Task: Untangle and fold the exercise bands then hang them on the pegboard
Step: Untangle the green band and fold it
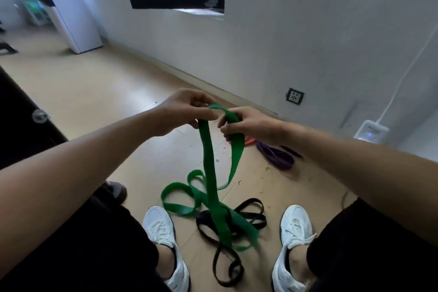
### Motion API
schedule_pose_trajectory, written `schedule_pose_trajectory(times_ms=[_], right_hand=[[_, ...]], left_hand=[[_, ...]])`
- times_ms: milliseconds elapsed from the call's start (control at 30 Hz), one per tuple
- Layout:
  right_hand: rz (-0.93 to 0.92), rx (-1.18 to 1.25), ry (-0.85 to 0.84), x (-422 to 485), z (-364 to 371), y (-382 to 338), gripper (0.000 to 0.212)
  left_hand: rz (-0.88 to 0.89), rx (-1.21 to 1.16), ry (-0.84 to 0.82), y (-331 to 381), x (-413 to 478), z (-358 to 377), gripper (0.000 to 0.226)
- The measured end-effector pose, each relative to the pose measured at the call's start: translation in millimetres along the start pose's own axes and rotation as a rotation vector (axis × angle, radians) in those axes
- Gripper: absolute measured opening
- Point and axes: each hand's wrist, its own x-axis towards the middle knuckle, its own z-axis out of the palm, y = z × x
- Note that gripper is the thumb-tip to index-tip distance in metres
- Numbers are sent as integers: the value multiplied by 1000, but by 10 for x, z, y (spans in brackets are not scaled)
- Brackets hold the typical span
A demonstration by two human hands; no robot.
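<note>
Two hands, left hand (187, 111) and right hand (246, 125), each pinch the top of one green band (209, 173) with curled fingers. Its lower loops overlie one black band (203, 218). One purple band (277, 156) lies to its right.

The green band (208, 161) hangs looped, tangled with the black band (203, 217) — purple band (277, 156) apart.

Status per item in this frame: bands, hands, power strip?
black band: on floor, looped
green band: top held up, lower loops on floor over black band
purple band: on floor by wall, untouched
left hand: pinches green band
right hand: grips green band
power strip: blue light lit
</note>
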Motion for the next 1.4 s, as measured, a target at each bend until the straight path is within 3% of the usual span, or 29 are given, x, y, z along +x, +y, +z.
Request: schedule_pose_trajectory(times_ms=[200, 367, 533, 667, 767, 867, 967, 1100, 1200, 1400], right_hand=[[-43, 59, 22, -201, -283, -566, 23], [-97, 81, 98, -131, -537, -787, 21], [-113, 23, 132, 1, -841, -858, 20], [-179, -151, 368, 209, -941, -741, 23], [-191, -354, 417, 362, -934, -509, 19], [-150, -483, 469, 454, -1061, -271, 22], [-97, -396, 513, 489, -1209, -137, 19], [-60, -186, 367, 558, -1242, -90, 17], [-74, -74, 309, 600, -1230, -74, 22], [-129, 226, 180, 563, -1211, -176, 28]], left_hand=[[130, -288, 40, 418, 42, -139, 28], [178, -322, 105, 581, 170, -244, 46], [186, -196, 191, 702, 409, -368, 43], [137, 10, 228, 618, 719, -379, 33], [76, 85, 145, 387, 852, -294, 48], [3, 92, -92, 179, 939, -274, 50], [-8, -16, -220, 133, 1031, -302, 35], [40, 15, -29, 159, 1191, -247, 15], [73, -59, 96, 173, 1273, -245, 14], [87, -152, 63, 251, 1309, -212, 26]])
